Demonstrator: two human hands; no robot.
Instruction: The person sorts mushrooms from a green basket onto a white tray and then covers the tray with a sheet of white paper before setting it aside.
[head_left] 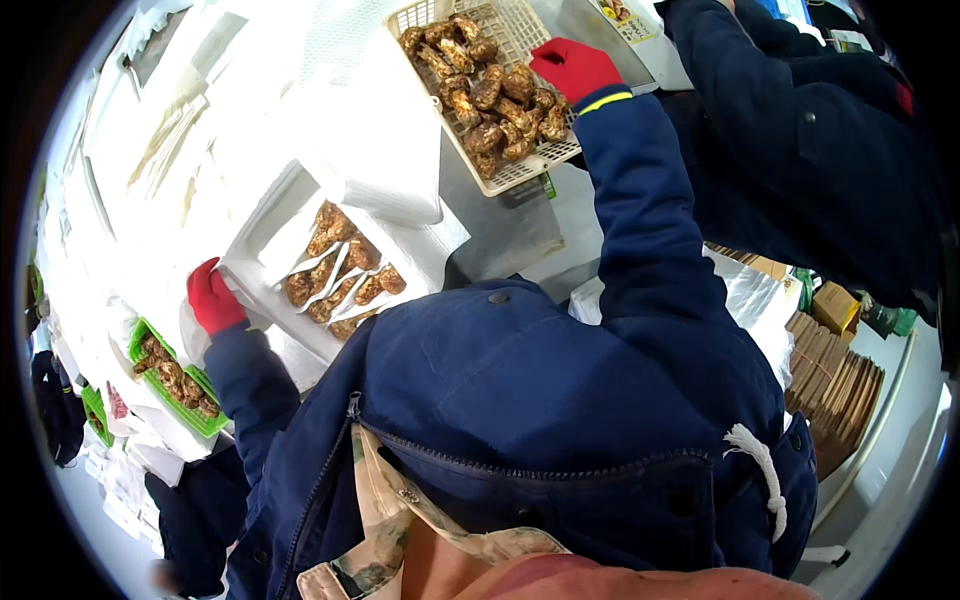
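My left hand, in a red glove, is at the left side of a white foam box, its fingers bent at the rim and partly lost against the white. Inside the box lie brown mushrooms with strips of white paper between them. Farther off, to the right, a cream plastic basket holds a heap of similar mushrooms. My right hand, also red-gloved, reaches over the basket's right side with its fingers drawn together. Anything between those fingertips is hidden.
Green baskets with mushrooms stand at the left. White foam sheeting lies beyond the box. Close on my right is another person in a dark jacket. Flattened cardboard is stacked at the lower right.
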